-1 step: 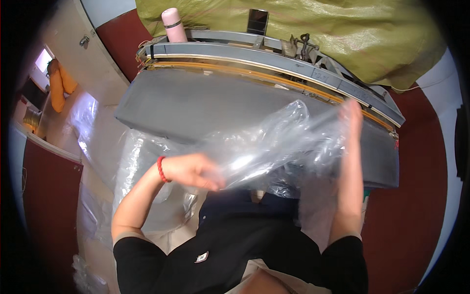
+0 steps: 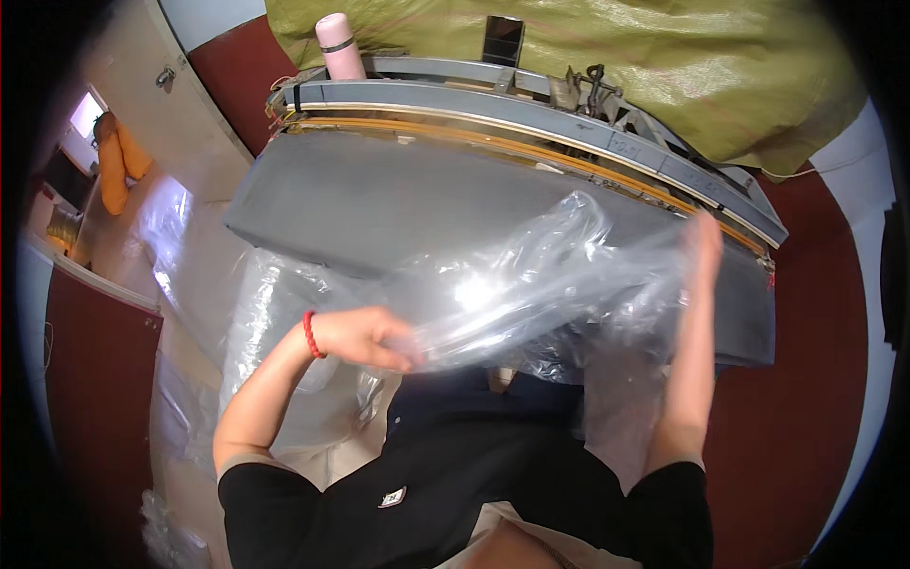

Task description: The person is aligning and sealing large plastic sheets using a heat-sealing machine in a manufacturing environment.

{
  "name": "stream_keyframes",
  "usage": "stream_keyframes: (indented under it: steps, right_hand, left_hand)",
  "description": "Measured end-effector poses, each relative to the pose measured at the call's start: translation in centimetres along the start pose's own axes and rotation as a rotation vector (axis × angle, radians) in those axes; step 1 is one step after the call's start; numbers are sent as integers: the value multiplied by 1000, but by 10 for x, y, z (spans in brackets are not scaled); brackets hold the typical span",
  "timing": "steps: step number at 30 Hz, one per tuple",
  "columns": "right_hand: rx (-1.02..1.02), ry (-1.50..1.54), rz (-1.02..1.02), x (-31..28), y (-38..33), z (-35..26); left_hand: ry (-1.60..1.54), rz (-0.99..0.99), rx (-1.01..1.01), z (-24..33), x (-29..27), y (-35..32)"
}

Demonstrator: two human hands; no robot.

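one clear film [image 2: 512, 303] lies bunched in long, glossy folds just beyond the black shirt [image 2: 483, 455], crossing the near edge of the tabletop [image 2: 351, 185] and spanning the space between the two hands. the step looks like drawing this film out and straightening it. to do it well, i would keep both ends at an even tension, pull slowly so that the thin sheet does not tear, and lift the gathered middle clear of the edge before smoothing it flat.

the left hand [image 2: 368, 339], below a red bracelet [image 2: 313, 335], is loosely curled, thumb and fingers seeming to pinch the film's near left end; blur softens the fingertips. the right hand [image 2: 702, 251] is higher and farther out, over the right part of the tabletop. its fingers look folded in on the other end of the film, though blur hides exactly how tightly.

left of the film, more plastic [image 2: 265, 299] hangs beside the near edge of the tabletop. past the grey surface run yellow strips [image 2: 455, 135], then a metal bar [image 2: 408, 95]. a pink bottle [image 2: 342, 52] stands behind the bar's left end, and a green tarp [image 2: 682, 66] hangs farthest back.
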State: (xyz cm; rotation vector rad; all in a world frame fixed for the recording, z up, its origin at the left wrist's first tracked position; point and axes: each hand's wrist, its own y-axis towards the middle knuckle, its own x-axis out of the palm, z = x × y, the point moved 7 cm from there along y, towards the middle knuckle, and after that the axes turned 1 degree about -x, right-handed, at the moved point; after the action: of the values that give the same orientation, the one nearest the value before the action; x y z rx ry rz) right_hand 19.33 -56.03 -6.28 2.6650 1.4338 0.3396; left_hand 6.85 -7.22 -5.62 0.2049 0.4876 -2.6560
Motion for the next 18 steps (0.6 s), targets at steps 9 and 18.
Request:
stream_keyframes:
  steps: [9, 18]
  right_hand:
    - [-145, -942, 957, -511, -122, -47]
    - [-35, -1213, 716, -476, -48, -34]
  left_hand:
    - [244, 185, -1178, -276, -70, -184]
    - [1404, 1758, -463, 53, -325, -314]
